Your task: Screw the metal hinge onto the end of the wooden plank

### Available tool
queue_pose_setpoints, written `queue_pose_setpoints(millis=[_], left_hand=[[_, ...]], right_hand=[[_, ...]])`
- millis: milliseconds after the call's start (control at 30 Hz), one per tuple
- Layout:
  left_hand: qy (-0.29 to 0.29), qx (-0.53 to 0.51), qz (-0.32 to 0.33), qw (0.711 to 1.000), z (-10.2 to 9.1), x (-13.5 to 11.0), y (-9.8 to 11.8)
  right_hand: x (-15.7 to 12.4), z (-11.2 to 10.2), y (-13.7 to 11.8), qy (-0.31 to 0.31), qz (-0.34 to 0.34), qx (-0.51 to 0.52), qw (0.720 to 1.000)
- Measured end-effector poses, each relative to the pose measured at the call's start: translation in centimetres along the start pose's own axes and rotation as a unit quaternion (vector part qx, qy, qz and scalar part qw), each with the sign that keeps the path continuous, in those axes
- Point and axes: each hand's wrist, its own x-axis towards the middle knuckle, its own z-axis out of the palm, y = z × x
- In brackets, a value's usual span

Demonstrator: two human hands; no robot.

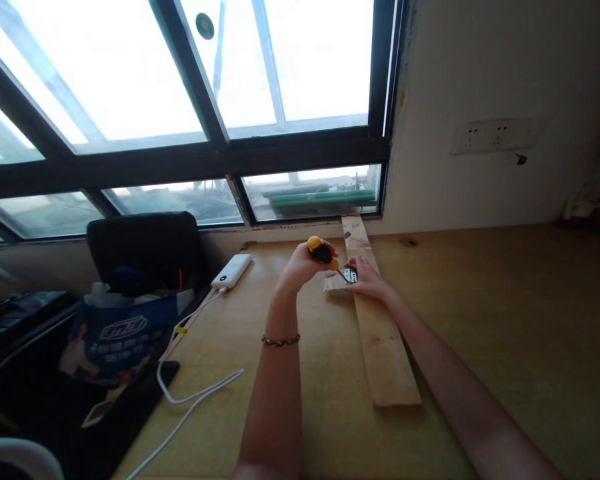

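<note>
My left hand (303, 262) is closed around the yellow-and-black handle of a screwdriver (321, 251). Its shaft slants down to the right, and the tip meets or nearly meets a small silver metal plate with dark holes (350, 275). Fingers of my right hand (367, 279) press and hold this plate from the right side. Beneath lies a long wooden board (386, 353), running from the window sill toward me. A short pale piece of wood (333, 284) sticks out to the left of the board under the plate. Any screw at the tip is too small to make out.
A white power bank (232, 271) with a white cable (200, 393) lies along the left edge of the wooden table (480, 320). Beyond that edge stand a black chair (143, 240) and a blue bag (125, 333). The window (290, 67) and wall bound the back.
</note>
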Motion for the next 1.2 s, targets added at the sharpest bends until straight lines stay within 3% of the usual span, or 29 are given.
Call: queue_pose_setpoints(millis=[100, 200, 367, 500, 733, 900, 1067, 1200], left_hand=[[-0.071, 0.029, 0.022, 0.997, -0.5, -0.8, 0.8], [-0.061, 0.035, 0.028, 0.997, -0.7, -0.8, 0.8], [0.074, 0.037, -0.006, 0.997, -0.6, -0.2, 0.4], [0.18, 0.05, 0.009, 0.982, -0.9, -0.1, 0.8], [0.293, 0.01, 0.04, 0.955, -1.8, -0.3, 1.3], [0.306, 0.007, 0.049, 0.951, -1.6, -0.1, 1.1], [0.29, 0.004, 0.041, 0.956, -0.9, 0.4, 0.8], [0.266, 0.019, 0.035, 0.963, -0.2, 0.8, 0.3]], right_hand=[[0.0, 0.0, 0.1, 0.003, -0.004, 0.0, 1.0], [0.1, 0.0, 0.2, 0.004, -0.005, 0.001, 1.0], [0.1, 0.1, 0.2, 0.007, -0.002, 0.0, 1.0], [0.2, 0.0, 0.2, 0.004, -0.001, 0.009, 1.0], [0.2, -0.2, 0.0, -0.032, 0.002, 0.018, 0.999], [0.1, -0.2, -0.1, -0.041, -0.001, 0.001, 0.999], [-0.8, -0.9, 0.5, 0.033, -0.001, 0.029, 0.999], [-1.6, -1.5, 0.9, 0.046, 0.039, 0.069, 0.996]])
